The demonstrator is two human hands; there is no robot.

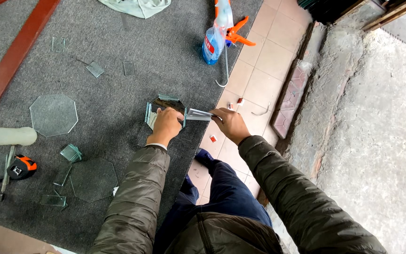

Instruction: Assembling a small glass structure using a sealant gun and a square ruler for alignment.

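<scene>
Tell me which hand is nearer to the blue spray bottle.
The right hand. It sits below the blue spray bottle, holding a glass strip at the carpet's edge. The left hand rests farther left, on the octagonal glass box.

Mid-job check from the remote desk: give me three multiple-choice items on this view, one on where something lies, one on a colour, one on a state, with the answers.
1. Where does the spray bottle lie?
A. On the grey mat's far edge, beside the tiled floor
B. In the person's lap
C. On the flat glass octagon at the left

2. What colour is the liquid in the spray bottle?
A. Yellow
B. Blue
C. Clear

3. What is the right hand doing?
A. Resting open on the tiles
B. Gripping the tape measure
C. Pinching a narrow glass strip against the octagonal glass assembly

Answers: 1 A, the bottle sits at the mat's border near the tiles. 2 B, its body shows blue. 3 C, the fingers close on the strip while the left hand steadies the assembly.
</scene>
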